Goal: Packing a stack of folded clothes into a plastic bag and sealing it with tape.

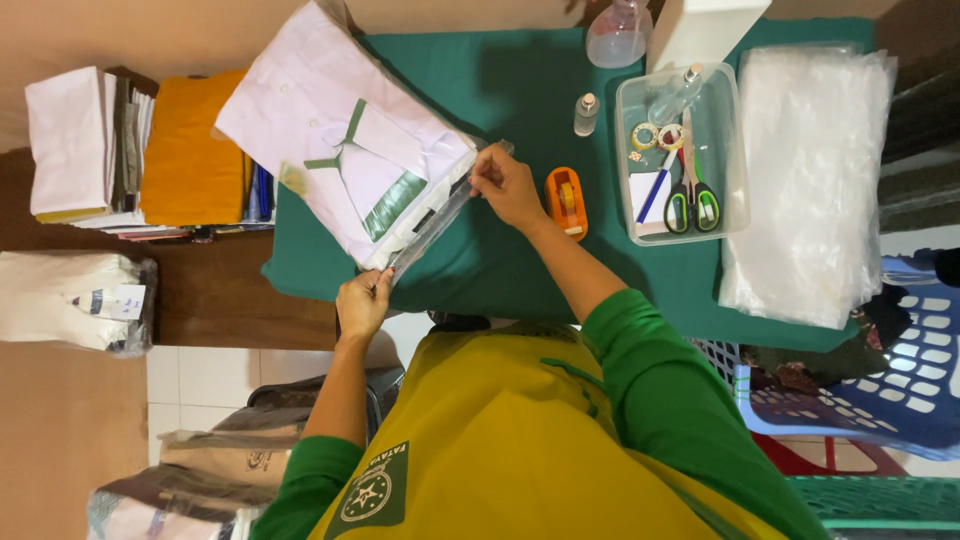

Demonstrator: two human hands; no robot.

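Observation:
A folded white shirt with green trim lies inside a clear plastic bag [340,150] on the green cloth-covered table [500,270]. My left hand [362,303] pinches the near corner of the bag's open flap. My right hand [507,186] pinches the far end of the same flap, so the edge stretches between both hands. An orange tape dispenser [565,201] stands just right of my right hand.
A clear tray [628,150] holds green-handled scissors [692,195], tape rolls and a pen. Plastic bags [810,180] are piled at the right. A small bottle [586,114] and a spray bottle [618,32] stand behind. Folded cloth stacks [150,150] and bagged garments [75,300] lie left; blue basket [880,380] at right.

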